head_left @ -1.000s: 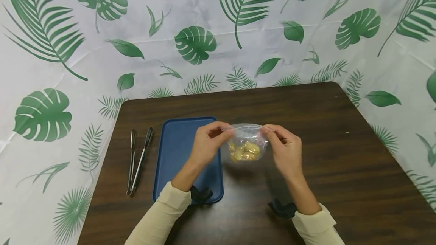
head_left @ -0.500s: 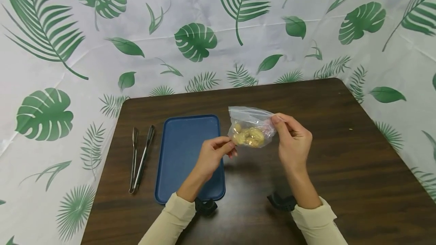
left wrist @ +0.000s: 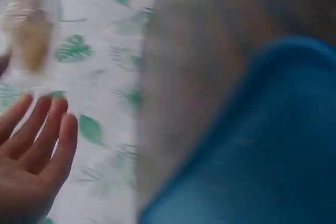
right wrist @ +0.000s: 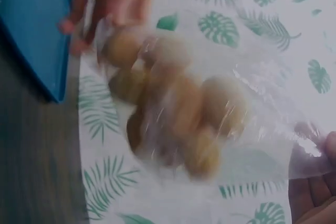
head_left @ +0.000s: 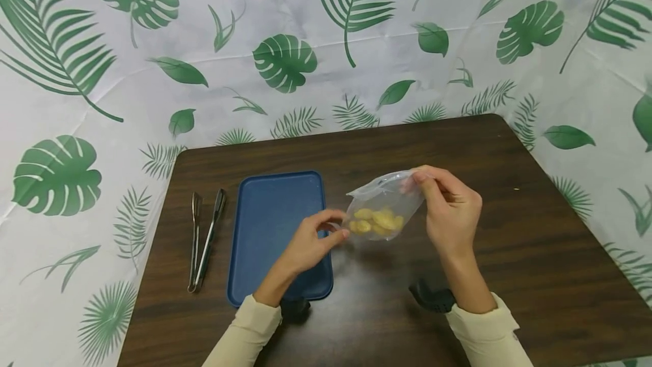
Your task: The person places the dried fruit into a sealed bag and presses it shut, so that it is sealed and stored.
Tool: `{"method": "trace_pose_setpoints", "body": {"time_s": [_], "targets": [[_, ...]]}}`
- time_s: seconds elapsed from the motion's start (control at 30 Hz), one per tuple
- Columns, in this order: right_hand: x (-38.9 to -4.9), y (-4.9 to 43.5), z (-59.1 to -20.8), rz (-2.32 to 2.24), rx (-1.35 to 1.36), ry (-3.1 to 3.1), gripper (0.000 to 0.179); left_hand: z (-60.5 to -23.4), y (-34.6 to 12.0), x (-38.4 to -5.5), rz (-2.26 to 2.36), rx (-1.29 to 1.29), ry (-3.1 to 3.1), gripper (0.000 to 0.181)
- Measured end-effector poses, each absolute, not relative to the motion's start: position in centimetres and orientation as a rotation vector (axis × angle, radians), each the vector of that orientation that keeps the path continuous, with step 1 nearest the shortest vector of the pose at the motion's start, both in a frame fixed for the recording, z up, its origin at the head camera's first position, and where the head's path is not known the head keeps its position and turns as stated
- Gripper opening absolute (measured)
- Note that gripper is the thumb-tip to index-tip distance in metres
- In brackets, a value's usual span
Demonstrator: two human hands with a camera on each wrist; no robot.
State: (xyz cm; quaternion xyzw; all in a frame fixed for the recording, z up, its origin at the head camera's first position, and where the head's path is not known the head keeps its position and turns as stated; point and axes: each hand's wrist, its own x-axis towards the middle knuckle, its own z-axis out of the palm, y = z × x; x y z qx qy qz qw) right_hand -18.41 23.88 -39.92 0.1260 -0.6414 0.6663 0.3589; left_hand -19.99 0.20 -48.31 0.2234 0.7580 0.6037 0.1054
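A clear zip bag (head_left: 394, 194) hangs tilted above the table, its top slanting down to the left. Inside, several small rounded yellow-brown pieces (head_left: 381, 221) lie bunched low in the bag. My right hand (head_left: 450, 217) pinches the bag's upper right corner between thumb and fingers. At the lower left side is my left hand (head_left: 312, 241), its thumb and fingers spread around the bag's edge. The left wrist view shows the fingers (left wrist: 44, 135) of that hand nearly straight and close below the bag. Motion blurs the pieces in the right wrist view.
A blue tray (head_left: 275, 214) lies on the dark wooden table (head_left: 509, 242), partly under my left forearm. To its left rest metal tongs (head_left: 206, 248). A small pale speck (head_left: 517, 189) is on the right side. Leaf-print cloth (head_left: 229, 84) hangs behind the table.
My left hand left the bag's top edge and went down to its lower left side. My right hand moved right, keeping its corner. The bag went from level to tilted.
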Motion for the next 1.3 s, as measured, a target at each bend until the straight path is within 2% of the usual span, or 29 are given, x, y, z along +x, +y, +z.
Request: {"method": "trace_pose_setpoints", "body": {"time_s": [0.13, 0.33, 0.5, 0.73, 0.87, 1.03, 1.13, 1.3], "targets": [[-18.3, 23.5, -40.5, 1.751, 0.332, -1.678, 0.009, -45.6, 0.2, -20.8, 1.830, 0.830, 2.283, 0.047], [-18.2, 23.4, -41.3, 1.639, 0.201, -1.860, 0.010, -43.3, 0.7, -21.7, 1.898, 0.959, 2.536, 0.014], [-18.3, 24.1, -41.6, 1.674, 0.217, -1.912, 0.010, -41.9, 0.8, -22.1, 2.051, 0.983, 2.551, 0.013], [-17.7, 26.3, -44.7, 2.470, 0.533, -1.834, 0.046, -40.4, 1.6, -22.0, 2.183, 0.942, 2.431, 0.013], [-17.4, 26.4, -47.7, 2.686, 0.651, -2.007, 0.043, -40.1, 1.7, -22.1, 2.183, 0.915, 2.450, 0.013], [-17.6, 25.9, -49.5, 3.038, 0.539, -1.699, 0.028, -40.3, 1.4, -22.3, 2.162, 0.886, 2.472, 0.013], [-17.6, 25.7, -50.0, 3.280, 0.472, -1.372, 0.034, -40.5, 1.2, -22.3, 2.184, 0.857, 2.447, 0.013], [-17.5, 25.1, -51.1, 3.483, 0.592, -0.989, 0.038, -40.7, 1.0, -22.4, 2.238, 0.824, 2.386, 0.012]]}}
